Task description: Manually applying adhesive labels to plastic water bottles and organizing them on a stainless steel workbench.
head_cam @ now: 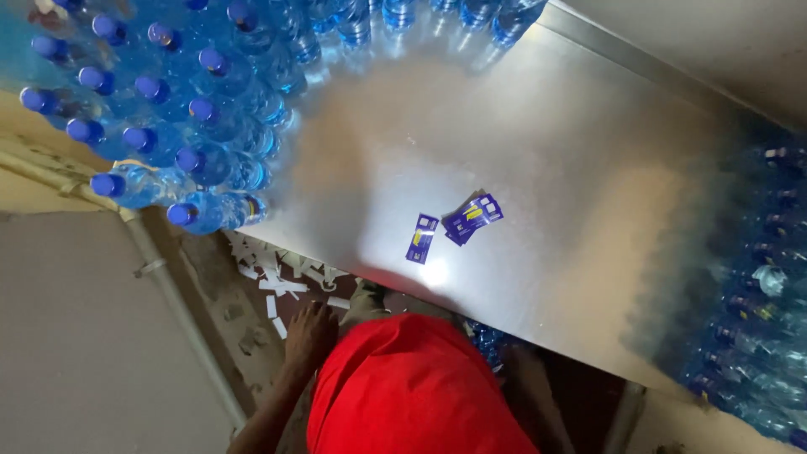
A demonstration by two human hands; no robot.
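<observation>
1. The left hand (309, 335) is hanging low beside the red shirt (412, 391), below the near edge of the metal table (538, 126).
2. Its fingers (318, 314) are curling loosely and gripping nothing; the fingertips are pointing toward the floor under the table edge.
3. White paper strips (282, 282) are lying scattered on the dark floor just beyond those fingertips, the nearest strips sitting close to them, though whether any is touching them cannot be told.
4. The right hand is not showing anywhere, so nothing can be said about its fingers.
5. A single blue label (422, 238) is lying flat on the table, up and to the right of the fingers, well apart from them.
6. A small pile of blue labels (472, 219) is lying just beyond that single one, farther from the fingers, the pieces overlapping each other.
7. A crowd of clear water bottles with blue caps (168, 118) is standing on the table up and to the left of the fingers, the nearest bottles reaching the table's edge.
8. More bottles (756, 286) are standing along the far right of the table, far from the fingers, dim and blurred.
9. A pale pipe (160, 277) is running along the wall to the left of the fingers.
</observation>
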